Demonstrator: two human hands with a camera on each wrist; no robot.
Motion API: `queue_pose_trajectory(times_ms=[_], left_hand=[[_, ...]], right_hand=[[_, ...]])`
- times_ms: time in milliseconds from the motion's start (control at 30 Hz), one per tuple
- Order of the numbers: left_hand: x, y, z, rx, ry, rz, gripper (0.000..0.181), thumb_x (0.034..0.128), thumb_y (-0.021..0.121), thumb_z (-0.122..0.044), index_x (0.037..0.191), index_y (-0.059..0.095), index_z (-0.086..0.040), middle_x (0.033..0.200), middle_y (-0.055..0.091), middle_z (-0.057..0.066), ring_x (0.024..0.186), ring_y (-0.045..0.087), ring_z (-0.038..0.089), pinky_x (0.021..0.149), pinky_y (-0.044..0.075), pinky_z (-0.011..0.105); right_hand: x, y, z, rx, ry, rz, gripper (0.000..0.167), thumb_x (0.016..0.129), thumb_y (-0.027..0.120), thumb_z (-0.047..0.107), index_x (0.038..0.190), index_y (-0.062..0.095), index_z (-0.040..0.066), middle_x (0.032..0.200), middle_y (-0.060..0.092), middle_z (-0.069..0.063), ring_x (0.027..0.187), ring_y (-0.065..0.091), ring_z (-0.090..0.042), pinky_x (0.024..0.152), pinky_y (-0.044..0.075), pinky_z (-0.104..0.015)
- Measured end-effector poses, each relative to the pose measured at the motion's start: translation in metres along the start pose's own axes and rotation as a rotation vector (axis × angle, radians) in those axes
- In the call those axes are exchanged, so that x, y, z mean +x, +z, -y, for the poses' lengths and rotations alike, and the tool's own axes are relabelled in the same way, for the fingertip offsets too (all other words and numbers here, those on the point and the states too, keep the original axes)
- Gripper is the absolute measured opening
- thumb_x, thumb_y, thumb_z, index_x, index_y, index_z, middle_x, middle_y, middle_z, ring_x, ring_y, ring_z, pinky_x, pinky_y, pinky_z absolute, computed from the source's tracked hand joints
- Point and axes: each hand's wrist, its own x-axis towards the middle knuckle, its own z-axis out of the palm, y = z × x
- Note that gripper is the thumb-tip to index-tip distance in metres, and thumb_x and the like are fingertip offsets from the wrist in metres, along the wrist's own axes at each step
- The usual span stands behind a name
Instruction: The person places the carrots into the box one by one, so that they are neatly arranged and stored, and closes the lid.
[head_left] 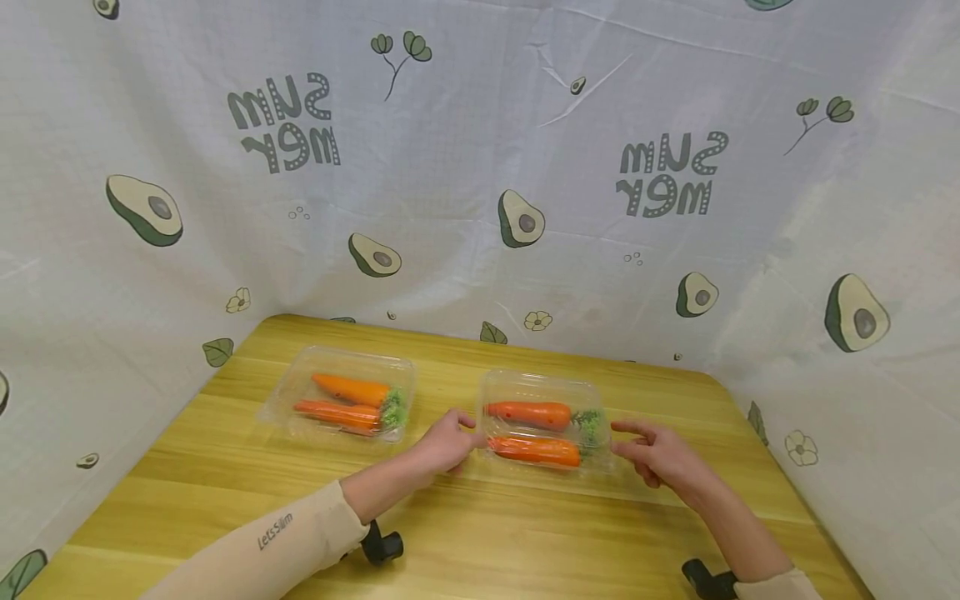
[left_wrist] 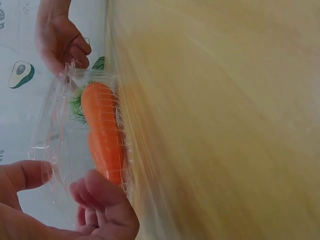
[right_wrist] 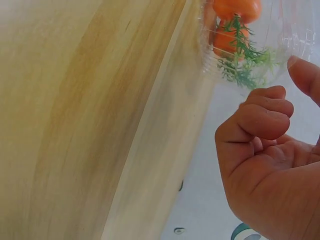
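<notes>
Near the middle of the table, a clear plastic clamshell container (head_left: 536, 387) holds two carrots with green tops, one carrot (head_left: 536, 452) in front of the other (head_left: 532, 413). My left hand (head_left: 447, 443) grips its left end. In the left wrist view the thumb (left_wrist: 40, 172) lies against the clear lid and the other fingers curl by the base. At the opposite end, my right hand (head_left: 663, 454) holds the edge beside the green tops (right_wrist: 240, 65), thumb and curled fingers close to the plastic. The carrots' far sides are partly hidden.
A second clear container (head_left: 352, 358) with two carrots stands to the left on the wooden table (head_left: 510, 542). A white curtain (head_left: 450, 167) printed with avocados surrounds the table's back and sides. Black wrist-worn devices (head_left: 382, 546) show under both forearms.
</notes>
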Motion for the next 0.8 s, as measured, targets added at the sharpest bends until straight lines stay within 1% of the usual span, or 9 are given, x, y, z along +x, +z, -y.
queue_pose_trajectory(times_ms=[33,133,233,300,433,567,633,700,800], left_hand=[[0.0001,-0.0004,0.0009,0.012,-0.003,0.009,0.035,0.0955,0.064,-0.021,0.121,0.051,0.0,0.057,0.043,-0.002,0.043,0.035,0.012,0.049,0.036,0.026],[0.0002,-0.0013,0.0031,0.024,-0.032,0.055,0.026,0.096,0.063,-0.026,0.1,0.059,0.0,0.06,0.047,-0.001,0.046,0.041,0.012,0.047,0.038,0.023],[0.0006,-0.0017,0.0041,0.004,-0.074,0.109,0.03,0.0966,0.06,-0.03,0.082,0.063,-0.004,0.06,0.049,-0.001,0.048,0.044,0.011,0.045,0.043,0.021],[0.0009,-0.0016,0.004,-0.023,-0.092,0.133,0.03,0.096,0.059,-0.03,0.078,0.063,-0.006,0.061,0.05,-0.002,0.049,0.045,0.01,0.045,0.044,0.021],[0.0006,-0.0016,0.0035,-0.065,-0.091,0.15,0.026,0.0943,0.059,-0.026,0.077,0.062,-0.007,0.061,0.052,-0.003,0.05,0.045,0.009,0.046,0.045,0.02],[0.0001,-0.0014,0.0029,-0.084,-0.077,0.153,0.02,0.092,0.059,-0.021,0.08,0.063,-0.006,0.063,0.053,-0.003,0.051,0.047,0.009,0.047,0.045,0.02],[-0.0001,-0.0014,0.003,-0.088,-0.073,0.153,0.019,0.0915,0.059,-0.02,0.081,0.064,-0.005,0.063,0.053,-0.003,0.051,0.047,0.009,0.048,0.046,0.02],[0.0001,-0.0015,0.0034,-0.097,-0.074,0.154,0.018,0.0914,0.06,-0.019,0.082,0.065,-0.004,0.064,0.054,-0.003,0.052,0.048,0.009,0.048,0.046,0.02],[-0.0002,-0.0021,0.004,-0.109,-0.075,0.158,0.018,0.0918,0.061,-0.019,0.082,0.065,-0.004,0.064,0.054,-0.003,0.052,0.049,0.009,0.049,0.046,0.019]], right_hand=[[-0.0001,-0.0002,-0.0006,-0.004,0.003,0.007,0.069,0.102,0.061,0.029,0.153,0.032,-0.006,0.054,0.033,0.004,0.049,0.026,-0.013,0.049,0.026,-0.035],[-0.0007,-0.0007,-0.0022,-0.009,0.025,0.021,0.068,0.102,0.06,0.032,0.152,0.035,-0.007,0.055,0.032,0.004,0.049,0.025,-0.013,0.049,0.026,-0.034],[-0.0018,-0.0008,-0.0032,-0.018,0.042,0.029,0.067,0.102,0.059,0.033,0.15,0.037,-0.009,0.058,0.033,0.004,0.05,0.025,-0.013,0.049,0.026,-0.033],[-0.0026,-0.0005,-0.0036,-0.022,0.058,0.026,0.066,0.102,0.059,0.034,0.148,0.04,-0.009,0.06,0.034,0.003,0.051,0.026,-0.013,0.05,0.026,-0.032],[-0.004,0.0003,-0.0038,-0.02,0.069,0.023,0.062,0.102,0.059,0.037,0.144,0.047,-0.008,0.065,0.037,0.002,0.054,0.029,-0.013,0.05,0.027,-0.03],[-0.0041,0.0005,-0.0051,-0.005,0.053,0.049,0.054,0.102,0.058,0.039,0.132,0.053,-0.006,0.066,0.038,0.001,0.056,0.03,-0.013,0.051,0.028,-0.029],[-0.0042,0.0001,-0.006,0.003,0.044,0.065,0.052,0.103,0.057,0.039,0.129,0.054,-0.006,0.066,0.038,0.001,0.056,0.029,-0.013,0.051,0.027,-0.029],[-0.0045,-0.0002,-0.0066,0.016,0.048,0.072,0.051,0.103,0.057,0.038,0.129,0.054,-0.005,0.066,0.037,0.001,0.056,0.029,-0.013,0.051,0.027,-0.029],[-0.0048,-0.0002,-0.0075,0.025,0.037,0.086,0.053,0.104,0.055,0.037,0.133,0.053,-0.006,0.067,0.038,0.0,0.056,0.028,-0.014,0.052,0.026,-0.031]])
